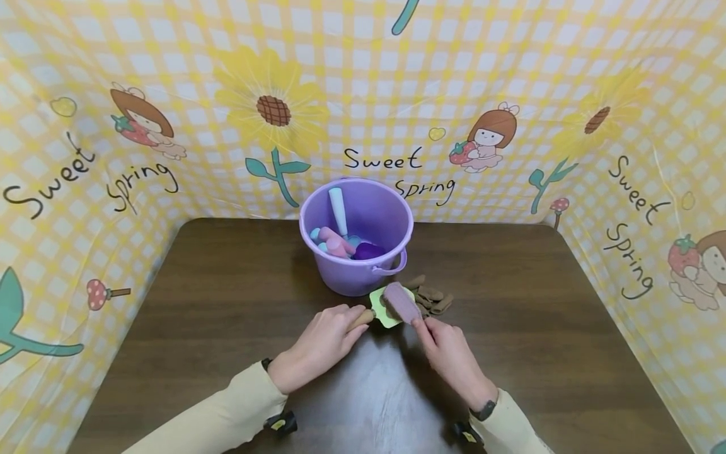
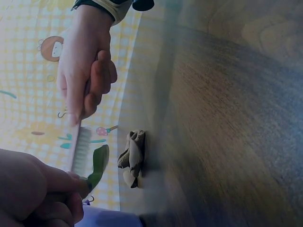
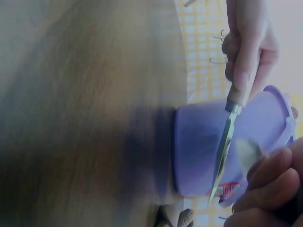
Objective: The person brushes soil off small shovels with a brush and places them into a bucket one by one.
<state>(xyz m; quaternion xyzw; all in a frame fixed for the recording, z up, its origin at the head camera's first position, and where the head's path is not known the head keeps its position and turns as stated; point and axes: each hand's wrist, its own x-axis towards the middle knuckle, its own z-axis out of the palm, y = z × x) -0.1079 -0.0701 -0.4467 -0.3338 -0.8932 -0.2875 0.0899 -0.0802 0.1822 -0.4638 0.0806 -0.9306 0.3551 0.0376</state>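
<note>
My left hand grips the wooden handle of a small toy shovel with a pale green blade. The blade is raised above the table in the right wrist view, and something brown lies on it. In my right hand is a brush with a mauve back; its pale bristles show in the left wrist view, just over the blade. Several brown, curled pieces, perhaps dry leaves or bark, lie heaped on the table beyond the brush.
A purple bucket stands just behind the shovel, its handle hanging on the right. Inside are pink toys, a pale blue stick and a dark purple piece. Patterned cloth encloses the brown table.
</note>
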